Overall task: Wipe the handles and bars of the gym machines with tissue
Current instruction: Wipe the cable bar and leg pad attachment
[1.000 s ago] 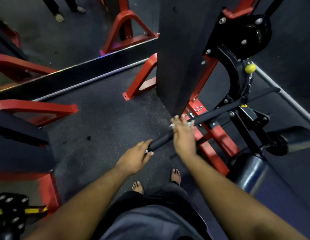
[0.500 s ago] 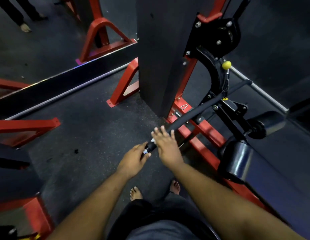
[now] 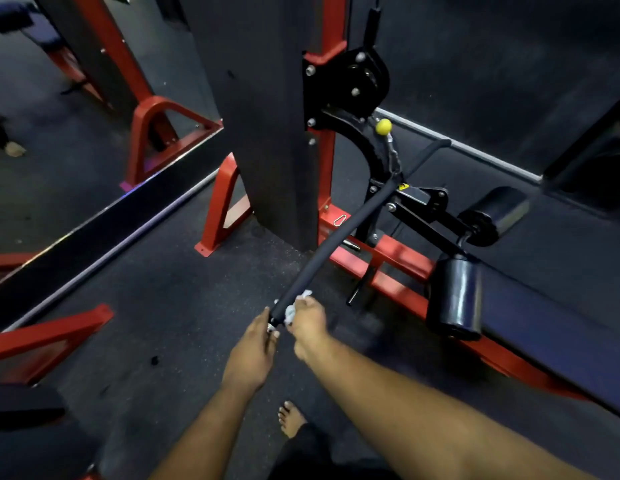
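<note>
Dim overall, with deep shadow swallowing the dark speckled rubber floor point(image 3: 156, 306) and far corners. Soft glare on the glossy black cylindrical roller pad point(image 3: 455, 299) and a bright strip along the mirror's lower edge point(image 3: 104, 216). Strongly bowed by wide-angle distortion toward the edges, smeared with motion blur at upper left.

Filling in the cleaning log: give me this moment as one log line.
step: wiping bar end | right hand: grips tissue against black bar | left hand: holds bar tip | far half of bar: not yet reached
</note>
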A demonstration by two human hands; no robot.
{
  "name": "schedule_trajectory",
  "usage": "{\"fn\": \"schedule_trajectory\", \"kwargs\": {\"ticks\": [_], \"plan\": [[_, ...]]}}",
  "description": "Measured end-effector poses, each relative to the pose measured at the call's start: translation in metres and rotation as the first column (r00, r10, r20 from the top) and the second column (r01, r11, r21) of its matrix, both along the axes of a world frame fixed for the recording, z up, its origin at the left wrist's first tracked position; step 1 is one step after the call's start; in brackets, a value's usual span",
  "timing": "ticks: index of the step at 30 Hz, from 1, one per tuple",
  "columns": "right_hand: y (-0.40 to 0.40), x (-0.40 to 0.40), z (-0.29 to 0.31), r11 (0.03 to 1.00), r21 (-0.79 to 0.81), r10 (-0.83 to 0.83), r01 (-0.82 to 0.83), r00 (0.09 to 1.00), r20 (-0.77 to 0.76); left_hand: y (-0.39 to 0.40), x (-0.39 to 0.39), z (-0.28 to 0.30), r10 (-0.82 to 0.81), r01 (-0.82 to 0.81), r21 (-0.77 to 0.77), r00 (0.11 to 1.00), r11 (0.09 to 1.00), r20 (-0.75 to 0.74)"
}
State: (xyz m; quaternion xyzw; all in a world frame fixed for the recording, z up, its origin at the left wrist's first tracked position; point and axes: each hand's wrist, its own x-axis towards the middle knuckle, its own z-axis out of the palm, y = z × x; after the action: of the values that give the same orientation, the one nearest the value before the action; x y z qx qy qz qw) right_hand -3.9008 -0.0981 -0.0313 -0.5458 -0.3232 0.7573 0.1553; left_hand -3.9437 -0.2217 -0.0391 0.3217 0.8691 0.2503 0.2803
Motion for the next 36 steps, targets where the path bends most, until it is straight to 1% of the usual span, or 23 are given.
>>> {"fn": "schedule_trajectory", "kwargs": {"ticks": [2,3,5,6,8,11,13,16,19,21,25,29,32,34,36], "plan": [[-0.01,0.019,0.007,0.992,0.039,0.117,-0.117,0.993,0.011,0.001,0.006,0.002,0.009,-0.009,-0.014,1.0,1.0,-0.001],[-0.009,0.033,0.008,0.982,0.064,0.176,-0.176,0.984,0.01,0.001,0.009,0.003,0.009,-0.01,-0.049,1.0,0.999,-0.02],[0.004,0.073,0.018,0.966,0.078,0.251,-0.247,0.967,-0.042,0.008,0.021,0.009,-0.034,0.007,-0.181,0.988,0.983,-0.15],[0.015,0.095,0.022,0.962,0.097,0.262,-0.256,0.964,-0.054,0.012,0.03,0.013,-0.063,0.008,-0.235,0.972,0.972,-0.228],[0.042,0.147,0.028,0.948,0.194,0.259,-0.251,0.966,-0.019,0.026,0.064,0.022,-0.08,-0.015,-0.278,0.941,0.96,-0.328],[0.076,0.221,0.029,0.909,0.305,0.28,-0.284,0.958,0.058,0.048,0.118,0.03,-0.115,0.0,-0.296,0.922,0.955,-0.369],[0.096,0.278,0.028,0.891,0.354,0.269,-0.286,0.958,0.096,0.066,0.162,0.031,-0.16,0.059,-0.281,0.923,0.958,-0.35],[0.122,0.367,0.031,0.874,0.421,0.201,-0.242,0.97,0.139,0.101,0.234,0.039,-0.26,0.196,-0.244,0.928,0.95,-0.267],[0.149,0.456,0.029,0.847,0.485,0.111,-0.218,0.965,0.239,0.146,0.306,0.049,-0.373,0.337,-0.194,0.907,0.921,-0.197],[0.17,0.512,0.026,0.817,0.53,0.046,-0.227,0.942,0.332,0.18,0.353,0.054,-0.466,0.441,-0.163,0.865,0.883,-0.184],[0.203,0.608,0.055,0.793,0.57,-0.067,-0.214,0.9,0.431,0.253,0.439,0.062,-0.631,0.613,-0.147,0.756,0.776,-0.174],[0.243,0.691,0.064,0.761,0.583,-0.121,-0.283,0.822,0.557,0.329,0.513,0.062,-0.738,0.726,-0.141,0.652,0.674,-0.173],[0.286,0.748,0.066,0.765,0.578,-0.173,-0.283,0.775,0.608,0.394,0.571,0.059,-0.805,0.795,-0.135,0.572,0.591,-0.158],[0.311,0.78,0.068,0.767,0.571,-0.197,-0.294,0.738,0.645,0.431,0.603,0.057,-0.83,0.823,-0.123,0.537,0.555,-0.15],[0.338,0.815,0.07,0.778,0.54,-0.21,-0.321,0.678,0.704,0.469,0.636,0.057,-0.863,0.856,-0.12,0.487,0.502,-0.138]]}}
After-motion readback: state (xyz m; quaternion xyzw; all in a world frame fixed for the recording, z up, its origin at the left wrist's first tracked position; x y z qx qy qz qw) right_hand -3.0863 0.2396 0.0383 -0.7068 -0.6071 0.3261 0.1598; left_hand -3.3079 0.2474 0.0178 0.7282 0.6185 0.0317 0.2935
